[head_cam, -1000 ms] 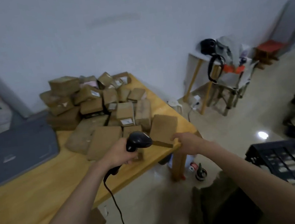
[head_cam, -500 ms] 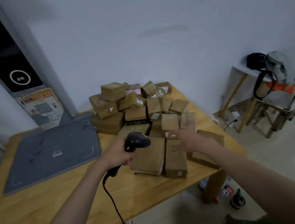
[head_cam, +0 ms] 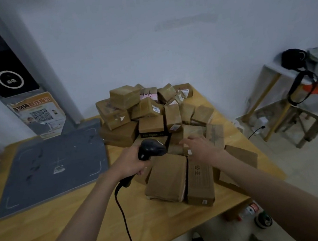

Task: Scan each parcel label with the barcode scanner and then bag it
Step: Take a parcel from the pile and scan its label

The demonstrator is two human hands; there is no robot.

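Black scanner in left grip

A small parcel-handling room, plainly makeshift: a heap of taped cardboard parcels on a wooden table, a grey scanning mat at left, and a QR-code poster on the far pillar.
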